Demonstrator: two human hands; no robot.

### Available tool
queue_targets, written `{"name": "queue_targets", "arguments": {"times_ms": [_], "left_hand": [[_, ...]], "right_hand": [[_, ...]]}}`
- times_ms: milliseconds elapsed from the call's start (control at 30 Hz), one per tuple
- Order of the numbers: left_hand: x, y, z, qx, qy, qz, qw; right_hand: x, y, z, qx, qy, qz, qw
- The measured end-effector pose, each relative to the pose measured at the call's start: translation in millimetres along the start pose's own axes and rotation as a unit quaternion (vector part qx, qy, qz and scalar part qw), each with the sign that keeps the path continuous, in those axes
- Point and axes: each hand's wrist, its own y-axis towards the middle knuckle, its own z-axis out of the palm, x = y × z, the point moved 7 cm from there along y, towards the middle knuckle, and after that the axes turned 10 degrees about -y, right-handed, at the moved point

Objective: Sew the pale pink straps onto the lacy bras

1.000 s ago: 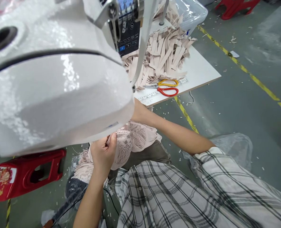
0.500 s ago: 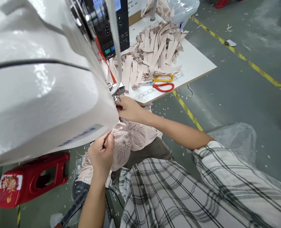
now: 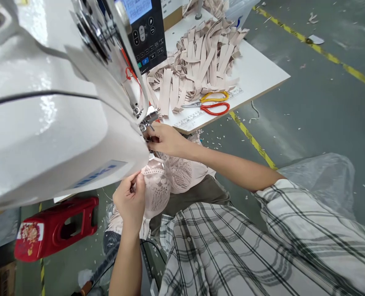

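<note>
A pink lace garment [image 3: 170, 181] hangs below the white sewing machine [image 3: 47, 115] and over my lap. My left hand [image 3: 131, 199] pinches the lace edge just under the machine's body, fingers closed on it. My right hand [image 3: 165, 137] sits at the presser foot [image 3: 145, 123], fingers curled against the fabric there. What lies directly under the needle is hidden by the machine.
A heap of beige elastic strips [image 3: 197, 65] covers the white table [image 3: 262, 74]. Scissors with red and yellow handles [image 3: 211, 105] lie near its front edge beside a ruler. The machine's control panel [image 3: 145, 33] faces me. A red plastic stool [image 3: 56, 228] stands at lower left; a clear plastic bag [image 3: 324, 181] at right.
My view has shifted, so more of the needle area and control panel shows. My right hand, hidden a second ago, is now at the presser foot. My left hand keeps its pinch on the lace.
</note>
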Motion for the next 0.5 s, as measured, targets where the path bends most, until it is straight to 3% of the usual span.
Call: {"name": "queue_targets", "arguments": {"times_ms": [300,500], "left_hand": [[9.0,0.4,-6.9,-0.019,0.006,-0.007,1.000],[14.9,0.7,-11.2,-0.010,0.011,-0.021,1.000]], "right_hand": [[4.9,-2.1,-1.4,-0.003,0.014,-0.011,1.000],[6.6,-5.2,0.3,-0.009,0.018,0.040,0.999]]}}
